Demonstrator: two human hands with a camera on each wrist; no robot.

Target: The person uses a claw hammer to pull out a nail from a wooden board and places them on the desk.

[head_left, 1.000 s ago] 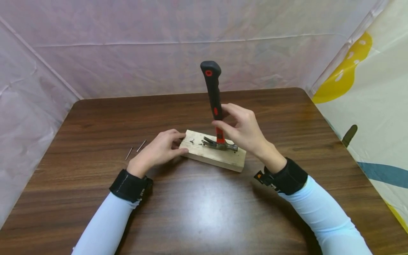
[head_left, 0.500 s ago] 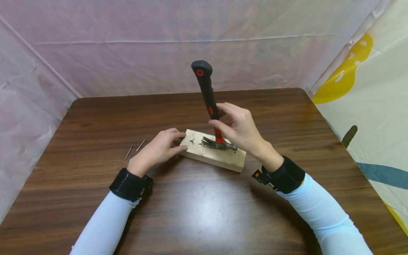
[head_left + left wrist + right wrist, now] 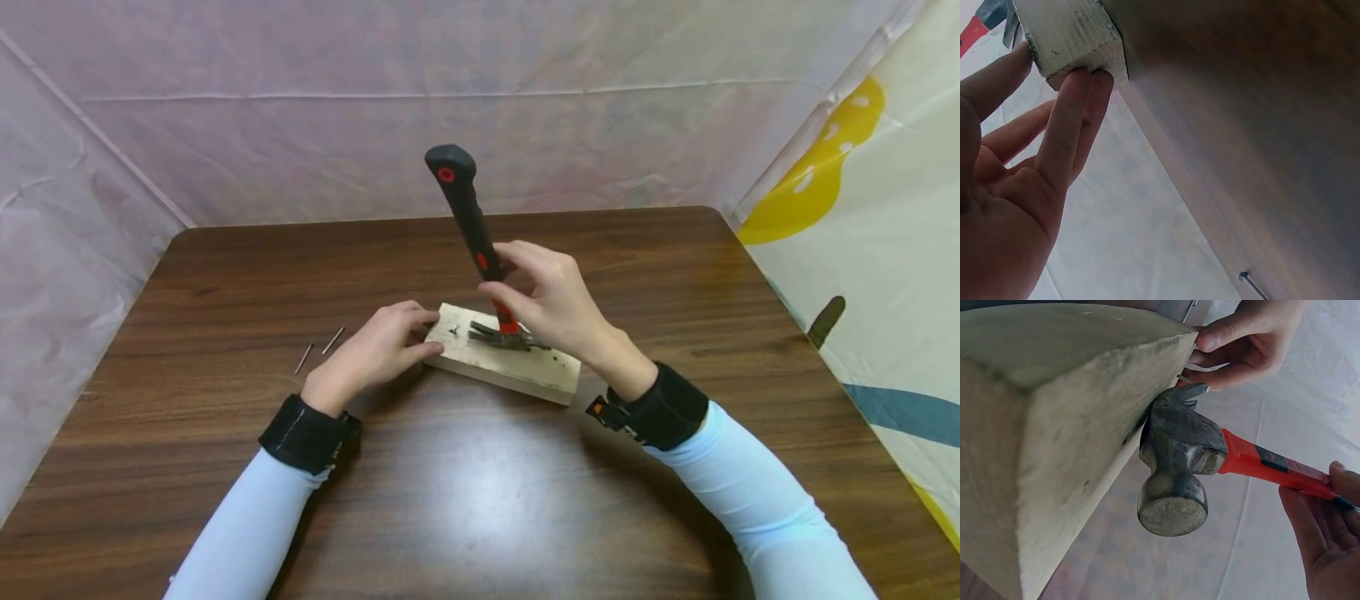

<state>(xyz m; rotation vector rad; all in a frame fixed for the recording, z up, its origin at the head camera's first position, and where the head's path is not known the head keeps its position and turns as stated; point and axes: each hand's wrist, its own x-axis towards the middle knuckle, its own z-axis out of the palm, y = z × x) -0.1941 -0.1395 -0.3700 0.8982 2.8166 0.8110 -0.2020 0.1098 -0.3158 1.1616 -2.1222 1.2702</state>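
A pale wooden block point(image 3: 517, 372) lies on the table with small dark marks and holes in its top. My left hand point(image 3: 375, 346) holds its left end between thumb and fingers; in the left wrist view, straight-looking fingertips point(image 3: 1075, 84) press the end face. On top rests the steel head of a claw hammer point(image 3: 1175, 450), its claw pointing left. The black and red handle leans up to the left. My right hand point(image 3: 551, 296) pinches that handle low down, near its red neck. Thin slivers by the claw are too small to identify.
Two loose nails point(image 3: 303, 358) lie on the dark wood table point(image 3: 225, 283), left of my left hand. Behind the table's far edge hangs a pale sheet point(image 3: 315, 158). A patterned sheet point(image 3: 892, 275) hangs along the right side.
The hammer handle has tilted further left, my right hand moving left with it. The hammer head has shifted slightly left on the block. My left hand and the block stay in place.
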